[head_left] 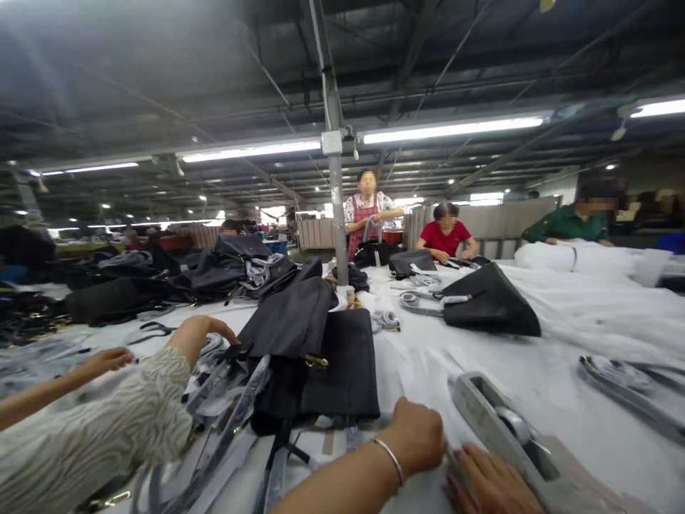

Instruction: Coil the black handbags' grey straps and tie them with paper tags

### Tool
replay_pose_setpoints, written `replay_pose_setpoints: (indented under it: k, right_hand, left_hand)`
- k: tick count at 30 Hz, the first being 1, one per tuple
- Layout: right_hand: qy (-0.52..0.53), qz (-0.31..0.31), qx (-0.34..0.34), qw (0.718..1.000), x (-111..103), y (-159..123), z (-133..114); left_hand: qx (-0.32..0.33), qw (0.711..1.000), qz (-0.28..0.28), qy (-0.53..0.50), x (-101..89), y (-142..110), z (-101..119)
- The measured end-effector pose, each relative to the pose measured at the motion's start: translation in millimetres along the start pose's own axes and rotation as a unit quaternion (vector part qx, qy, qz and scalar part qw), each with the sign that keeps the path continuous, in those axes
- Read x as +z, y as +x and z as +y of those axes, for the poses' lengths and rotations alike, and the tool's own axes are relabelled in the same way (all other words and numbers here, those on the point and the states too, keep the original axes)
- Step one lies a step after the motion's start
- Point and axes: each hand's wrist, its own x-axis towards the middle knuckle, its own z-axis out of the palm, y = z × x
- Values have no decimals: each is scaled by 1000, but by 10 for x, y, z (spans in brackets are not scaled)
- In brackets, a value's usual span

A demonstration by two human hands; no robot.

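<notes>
My left hand (pixel 416 437), with a silver bangle at the wrist, is closed in a fist over the white tabletop; whatever it may grip is hidden. Close beside it, at the bottom edge, my right hand (pixel 495 484) is partly cut off and blurred. A thin greyish edge runs between its thumb and bent fingers, too smeared to name. Just right of my hands stands a grey tape dispenser (pixel 471 391) with a shiny roll. To the left of my fist lies a black bag (pixel 342 364), overlapped by another black bag (pixel 292 318) with gold-coloured hardware.
At left a co-worker's patterned sleeve (pixel 123 414) reaches toward the bags, near plastic-wrapped straps (pixel 235 421). Black bags (pixel 240 264) are heaped behind. A post (pixel 337 207) rises mid-table. Another black bag (pixel 492 300) and wrapped straps (pixel 631 392) lie right. Several people work across the table.
</notes>
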Motion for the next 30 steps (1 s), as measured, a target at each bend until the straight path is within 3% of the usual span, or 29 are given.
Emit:
replay_pose_setpoints:
  k: [3, 5, 10, 14, 18, 21, 25, 30]
  right_hand:
    - [20, -57, 107, 992, -317, 165, -183]
    - [39, -111, 136, 984, -435, 247, -231]
    - [73, -165, 153, 972, -473, 267, -245]
    - [88, -188, 158, 965, -425, 225, -247]
    - [113, -186, 167, 962, -394, 204, -246]
    - [131, -154, 171, 964, -368, 162, -237]
    - [113, -128, 143, 975, -308, 58, -194]
    - [76, -140, 97, 983, -254, -28, -172]
  left_hand:
    - [-76, 994, 25, -72, -146, -60, -90]
    - [-112, 986, 28, -124, -213, -32, -198]
    - [-166, 954, 7, -250, -293, 174, -309]
    - [-166, 934, -14, -315, -122, 481, -218]
    - [-177, 927, -44, -327, 152, 842, -206]
    - [-189, 928, -96, -307, 220, 1058, -275]
    - [-186, 926, -170, -282, 144, 1228, -331]
    - [-195, 917, -236, -257, -80, 1369, -301]
